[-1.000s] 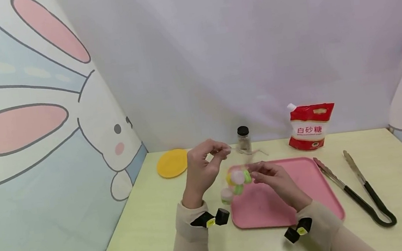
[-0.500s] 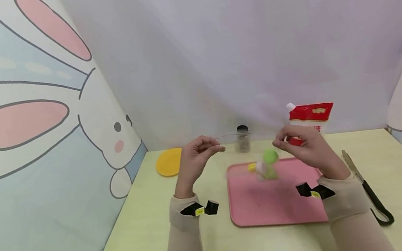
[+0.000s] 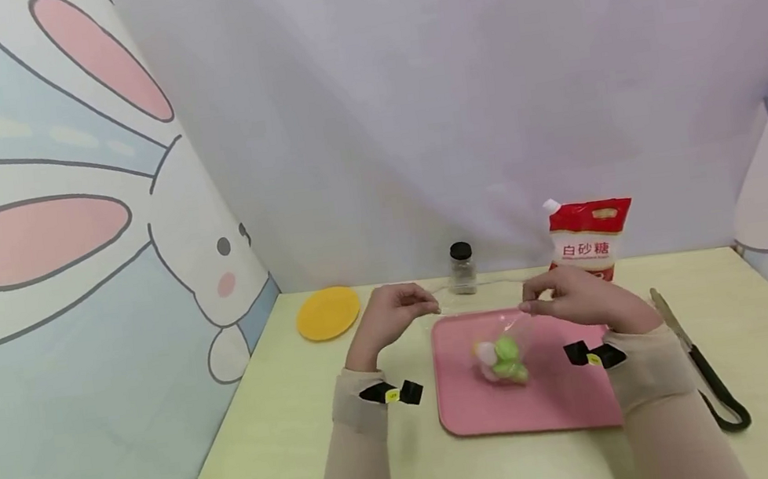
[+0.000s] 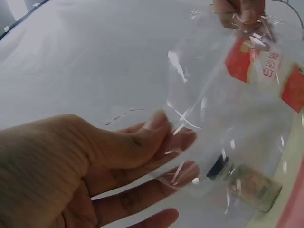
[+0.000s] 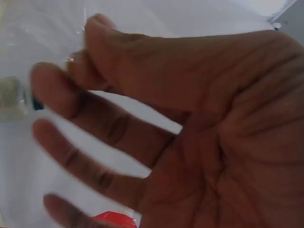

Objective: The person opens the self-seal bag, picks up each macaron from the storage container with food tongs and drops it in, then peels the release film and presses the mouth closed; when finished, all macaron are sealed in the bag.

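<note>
Holding a clear bag point(image 3: 518, 327) between us, we have its mouth spread from one side to the other. Our left grip point(image 3: 393, 317) is closed to a pinch on the near-left edge, thumb against forefinger, with the other fingers loosely spread. Our right grip point(image 3: 571, 297) likewise pinches the opposite edge by thumb and forefinger, its remaining fingers fanned apart and slightly bent. The bag hangs between and below both grips, with green, white and yellow pieces point(image 3: 506, 349) gathered at its bottom. Beneath it lies a pink tray point(image 3: 468, 412) on the table point(image 3: 265, 443); we cannot tell whether the bag touches the tray. Beyond the gap between our grips stands a small jar point(image 3: 462, 274) with a black lid. Just behind the right grip is a red and white sugar pouch point(image 3: 586, 236), partly covered by it. To the right of that grip lie tongs point(image 3: 713, 384), partly hidden by our sleeve point(image 3: 658, 398). Beyond and left of the left grip sits a yellow plate point(image 3: 328, 313).
</note>
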Available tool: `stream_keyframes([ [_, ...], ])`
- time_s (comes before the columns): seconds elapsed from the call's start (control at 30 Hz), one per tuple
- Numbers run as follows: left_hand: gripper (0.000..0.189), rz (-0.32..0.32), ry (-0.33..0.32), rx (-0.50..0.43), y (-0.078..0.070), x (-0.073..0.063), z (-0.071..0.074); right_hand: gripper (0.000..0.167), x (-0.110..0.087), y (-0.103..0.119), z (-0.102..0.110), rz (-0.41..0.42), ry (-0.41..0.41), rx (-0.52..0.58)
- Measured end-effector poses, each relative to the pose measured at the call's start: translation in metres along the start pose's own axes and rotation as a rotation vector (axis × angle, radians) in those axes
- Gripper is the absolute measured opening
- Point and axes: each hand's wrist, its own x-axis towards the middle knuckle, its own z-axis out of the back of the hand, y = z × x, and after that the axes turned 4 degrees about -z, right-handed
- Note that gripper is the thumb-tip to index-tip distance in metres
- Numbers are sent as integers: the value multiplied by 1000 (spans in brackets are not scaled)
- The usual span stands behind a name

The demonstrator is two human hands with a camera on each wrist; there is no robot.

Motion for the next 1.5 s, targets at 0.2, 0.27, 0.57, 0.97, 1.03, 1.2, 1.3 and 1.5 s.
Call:
stream_keyframes([
  [0.2,7,-95,-112,-36,-9,-2,4,14,4,2,2,105,-221,-17],
  [0.27,7,-62,-84,8,-8,0,3,12,4,0,4,51,-163,-18],
  [0.57,11,-42,-98,-207,4,7,2,20,10,-13,0,65,-287,-41],
  [0.97,15,54,-30,-171,14,8,-4,20,8,-15,-1,-168,-77,-62],
  [1.03,16,48,-13,-200,13,7,-3,34,9,-8,1,-115,-153,-62],
  [1.2,17,31,31,-241,12,6,-2,35,27,26,-14,297,-455,-21],
  [1.3,19,17,59,-266,11,4,-2,27,42,46,-33,510,-470,-12],
  [1.5,20,-18,123,-252,7,3,-5,12,59,57,-55,545,-423,-82],
])
